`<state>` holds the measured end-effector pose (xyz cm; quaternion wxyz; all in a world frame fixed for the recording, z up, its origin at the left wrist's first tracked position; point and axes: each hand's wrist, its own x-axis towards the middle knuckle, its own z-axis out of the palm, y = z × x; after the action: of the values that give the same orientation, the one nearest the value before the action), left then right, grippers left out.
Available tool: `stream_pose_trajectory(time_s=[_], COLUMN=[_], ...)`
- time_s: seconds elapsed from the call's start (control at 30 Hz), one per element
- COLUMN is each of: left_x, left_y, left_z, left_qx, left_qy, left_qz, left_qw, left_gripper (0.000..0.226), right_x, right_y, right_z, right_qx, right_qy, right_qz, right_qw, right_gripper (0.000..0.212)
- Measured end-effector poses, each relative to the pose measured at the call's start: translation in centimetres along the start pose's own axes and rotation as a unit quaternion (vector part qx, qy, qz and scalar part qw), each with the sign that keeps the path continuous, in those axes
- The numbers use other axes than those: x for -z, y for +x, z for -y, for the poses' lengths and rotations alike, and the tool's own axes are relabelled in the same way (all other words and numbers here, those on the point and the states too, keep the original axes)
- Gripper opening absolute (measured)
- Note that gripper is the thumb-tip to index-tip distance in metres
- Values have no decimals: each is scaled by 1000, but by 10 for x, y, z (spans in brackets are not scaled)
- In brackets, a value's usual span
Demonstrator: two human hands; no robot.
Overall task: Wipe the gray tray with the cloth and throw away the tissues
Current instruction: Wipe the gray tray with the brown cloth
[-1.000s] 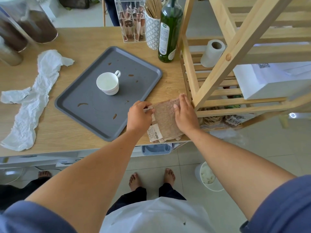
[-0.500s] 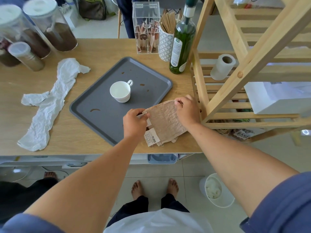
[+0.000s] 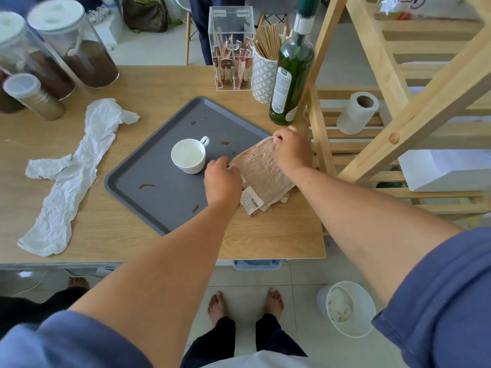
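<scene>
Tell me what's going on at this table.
A person is holding a tan cloth by two corners, left hand near the cup, right hand by the rack. The cloth overlaps the right edge of the gray tray, which still shows brown stains. The crumpled tissues lie untouched on the table to the left.

My way across the tray (image 3: 159, 192) is blocked by the cup (image 3: 189, 155) — left of it, open gray — bottle (image 3: 291, 75) crowds behind.
</scene>
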<state>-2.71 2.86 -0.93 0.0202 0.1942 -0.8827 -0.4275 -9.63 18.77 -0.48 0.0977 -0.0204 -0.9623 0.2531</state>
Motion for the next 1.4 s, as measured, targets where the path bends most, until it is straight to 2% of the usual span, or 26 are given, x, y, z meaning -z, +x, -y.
stream_pose_trajectory(time_s=[0.1, 0.17, 0.23, 0.33, 0.43, 0.57, 0.73, 1.13, 1.4], left_x=[-7, -10, -14, -15, -11, 3, 35, 96, 134], left_y=[-7, -12, -16, -22, -27, -41, -55, -45, 6], left_z=[4, 7, 13, 22, 26, 32, 55, 115, 133], left_qx=[-112, -189, -228, -211, -206, -213, -197, -115, -20], left_qy=[181, 247, 285, 304, 290, 264, 238, 249, 206], left_qz=[-47, -52, -31, 8, 17, 8, -19, -59, -106], left_qw=[976, 949, 931, 929, 934, 941, 951, 960, 973], left_gripper=[39, 41, 36, 39, 48, 51, 43, 44, 47], right_x=[-9, -13, -17, -19, -15, -7, 4, -7, -13], right_y=[-7, -17, -28, -40, -46, -53, -64, -67, -63], right_z=[0, -2, -8, -18, -23, -22, -13, 8, 10], right_qx=[25, 52, 77, 87, 92, 114, 131, 135, 136], right_qy=[-17, -34, -58, -96, -98, -110, -126, -115, -120], right_qz=[38, 56, 86, 144, 143, 148, 165, 200, 211], right_qw=[999, 996, 992, 981, 981, 976, 969, 964, 961], right_gripper=[35, 44, 49, 51, 51, 51, 51, 53, 53])
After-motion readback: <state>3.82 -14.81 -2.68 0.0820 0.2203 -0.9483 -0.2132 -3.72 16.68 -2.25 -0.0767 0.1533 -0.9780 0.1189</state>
